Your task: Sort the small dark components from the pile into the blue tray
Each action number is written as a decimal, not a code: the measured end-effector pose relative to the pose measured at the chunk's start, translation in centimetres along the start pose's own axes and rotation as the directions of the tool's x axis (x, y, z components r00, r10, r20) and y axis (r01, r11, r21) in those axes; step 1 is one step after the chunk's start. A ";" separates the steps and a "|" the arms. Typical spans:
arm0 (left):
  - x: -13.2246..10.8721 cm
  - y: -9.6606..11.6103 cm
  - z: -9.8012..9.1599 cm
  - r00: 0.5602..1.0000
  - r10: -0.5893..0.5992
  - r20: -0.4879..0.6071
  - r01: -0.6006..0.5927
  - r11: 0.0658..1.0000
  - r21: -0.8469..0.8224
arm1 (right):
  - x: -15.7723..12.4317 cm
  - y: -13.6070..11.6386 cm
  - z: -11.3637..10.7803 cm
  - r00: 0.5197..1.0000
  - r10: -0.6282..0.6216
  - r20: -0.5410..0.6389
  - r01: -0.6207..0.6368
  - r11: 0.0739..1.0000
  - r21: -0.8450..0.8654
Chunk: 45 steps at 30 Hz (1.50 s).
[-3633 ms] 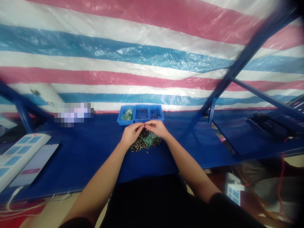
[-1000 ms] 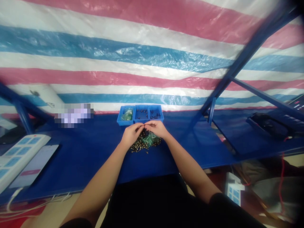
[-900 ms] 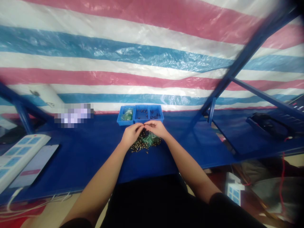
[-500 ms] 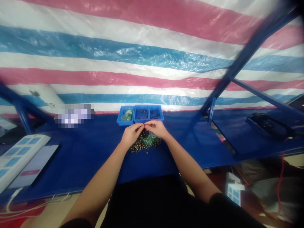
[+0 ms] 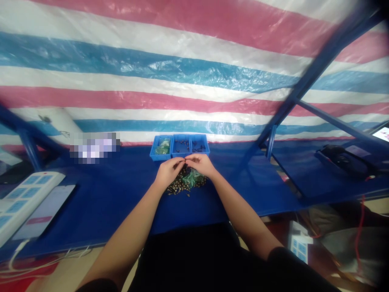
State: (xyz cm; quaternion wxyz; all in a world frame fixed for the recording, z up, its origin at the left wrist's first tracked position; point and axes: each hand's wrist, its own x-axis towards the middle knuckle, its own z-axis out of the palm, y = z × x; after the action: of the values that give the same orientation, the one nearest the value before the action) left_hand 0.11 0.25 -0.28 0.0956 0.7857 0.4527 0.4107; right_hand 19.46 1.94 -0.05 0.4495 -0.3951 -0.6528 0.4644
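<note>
The left hand (image 5: 168,173) and right hand (image 5: 199,165) pinch closed together on something too small to tell, above a heap of small brass-coloured parts (image 5: 178,188), before a blue plastic compartment tray (image 5: 157,157).

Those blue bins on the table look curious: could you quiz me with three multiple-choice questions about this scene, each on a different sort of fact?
1. How many blue bins stand in the row? A) Two B) Four C) Three
2. Where does the heap of small brass-coloured parts lie? A) In a bin B) On the blue table-top C) On the power strip
3. How do the left hand and right hand stand? A) Fingertips meeting above the heap B) Far apart C) Flat on the table

Answers: 1 C, three sit side by side beyond the hands. 2 B, it lies on the blue surface below the hands. 3 A, the fingertips meet just over the heap.
</note>
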 end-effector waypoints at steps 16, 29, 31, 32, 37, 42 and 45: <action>0.0 -0.1 0.0 1.000 -0.017 0.006 0.017 1.000 -0.005 | -0.1 -0.2 0.1 1.000 -0.007 -0.001 0.007 1.000 -0.003; 0.0 -0.1 0.0 1.000 -0.028 0.012 0.028 1.000 0.004 | 0.0 0.1 0.1 1.000 -0.019 0.005 0.019 1.000 0.002; 0.0 -0.2 0.1 1.000 -0.026 0.003 0.026 1.000 0.003 | 0.0 0.2 0.1 1.000 -0.012 0.003 0.012 1.000 0.002; 0.0 -0.2 0.1 1.000 -0.022 0.004 0.022 1.000 0.001 | 0.0 0.2 0.1 1.000 -0.010 0.002 0.010 1.000 0.003; 0.1 0.1 -0.1 1.000 -0.022 0.020 0.022 1.000 -0.019 | 0.0 0.0 0.1 1.000 -0.027 0.009 0.027 0.999 0.022; 0.1 0.3 -0.3 1.000 -0.009 0.023 0.009 1.000 -0.021 | -0.1 -0.2 0.1 1.000 -0.013 0.003 0.013 1.000 0.021; 0.1 0.3 -0.3 1.000 -0.006 0.025 0.006 1.000 -0.013 | -0.1 -0.2 0.1 1.000 -0.018 0.005 0.018 1.000 0.019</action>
State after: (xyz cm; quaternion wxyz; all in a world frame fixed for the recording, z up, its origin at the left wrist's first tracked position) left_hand 0.12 0.08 0.09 0.1077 0.7888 0.4512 0.4033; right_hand 19.37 1.77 0.13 0.4556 -0.3837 -0.6531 0.4676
